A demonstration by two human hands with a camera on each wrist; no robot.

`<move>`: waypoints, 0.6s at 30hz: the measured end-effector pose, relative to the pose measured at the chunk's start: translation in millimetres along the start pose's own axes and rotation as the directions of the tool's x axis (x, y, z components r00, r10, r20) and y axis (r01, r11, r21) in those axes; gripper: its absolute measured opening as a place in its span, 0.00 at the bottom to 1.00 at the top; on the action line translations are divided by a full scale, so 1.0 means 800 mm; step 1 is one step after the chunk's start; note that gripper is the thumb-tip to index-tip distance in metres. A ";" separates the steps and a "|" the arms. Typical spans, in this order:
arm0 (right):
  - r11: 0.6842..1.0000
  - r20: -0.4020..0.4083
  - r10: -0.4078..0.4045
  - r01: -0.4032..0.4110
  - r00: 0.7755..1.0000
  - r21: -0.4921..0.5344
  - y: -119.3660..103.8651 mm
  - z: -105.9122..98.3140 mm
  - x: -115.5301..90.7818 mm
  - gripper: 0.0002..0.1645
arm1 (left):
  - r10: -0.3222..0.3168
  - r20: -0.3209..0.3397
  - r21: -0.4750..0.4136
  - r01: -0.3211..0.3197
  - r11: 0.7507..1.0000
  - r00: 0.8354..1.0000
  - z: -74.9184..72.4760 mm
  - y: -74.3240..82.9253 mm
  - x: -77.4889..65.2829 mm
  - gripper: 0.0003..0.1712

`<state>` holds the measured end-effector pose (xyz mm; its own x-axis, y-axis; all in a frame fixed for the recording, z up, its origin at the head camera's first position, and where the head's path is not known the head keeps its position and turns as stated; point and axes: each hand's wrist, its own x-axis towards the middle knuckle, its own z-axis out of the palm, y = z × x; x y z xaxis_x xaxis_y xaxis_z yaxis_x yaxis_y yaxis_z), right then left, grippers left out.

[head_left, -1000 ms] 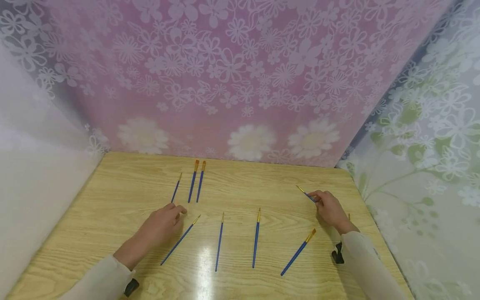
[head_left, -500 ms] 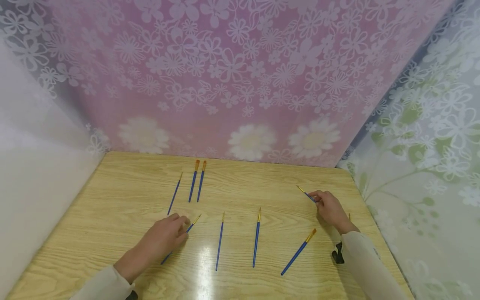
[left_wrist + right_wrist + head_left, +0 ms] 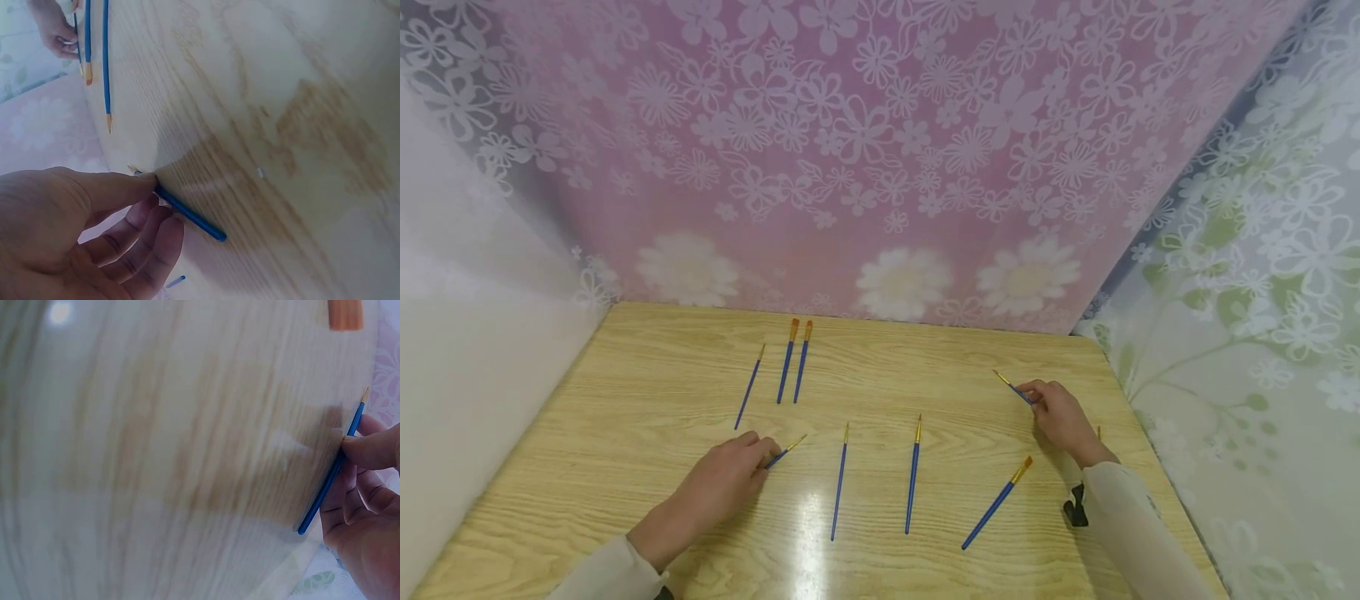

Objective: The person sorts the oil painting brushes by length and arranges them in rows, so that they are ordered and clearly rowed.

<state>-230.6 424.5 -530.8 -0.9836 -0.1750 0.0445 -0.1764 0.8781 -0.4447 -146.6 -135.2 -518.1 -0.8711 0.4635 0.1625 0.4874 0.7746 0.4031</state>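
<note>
While two slim brushes [image 3: 913, 487] and a flat brush [image 3: 997, 507] lie nearest on the desk [image 3: 880, 575], the left grip [image 3: 715, 479], to their left, pinches a thin brush [image 3: 190, 211] whose blue handle end, hidden from the head view, shows in the left wrist view. Farther right, the right grip [image 3: 1063, 425] pinches a fine brush [image 3: 325, 487]; its wrist view reveals that handle's end too. Only a gold tip [image 3: 1099, 432] shows past the right wrist [image 3: 1097, 454]. Beyond lie three brushes [image 3: 785, 375], before a pink flowered backdrop [image 3: 887, 167].

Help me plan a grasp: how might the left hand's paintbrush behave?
The paintbrush is probably stiff: its blue handle looks straight. Being slim, it is likely light. It may roll if pushed, since the handle looks round.
</note>
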 end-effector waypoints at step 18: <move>1.000 0.005 0.022 -0.022 1.000 -0.003 0.001 0.002 0.001 0.22 | 0.064 0.001 0.130 -0.064 0.989 0.998 -0.005 -0.003 0.001 0.16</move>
<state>-231.5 424.3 -532.4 -0.9870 -0.1577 0.0305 -0.1548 0.8832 -0.4428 -148.9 -138.5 -515.1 -0.8380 0.5125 0.1871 0.5455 0.7928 0.2716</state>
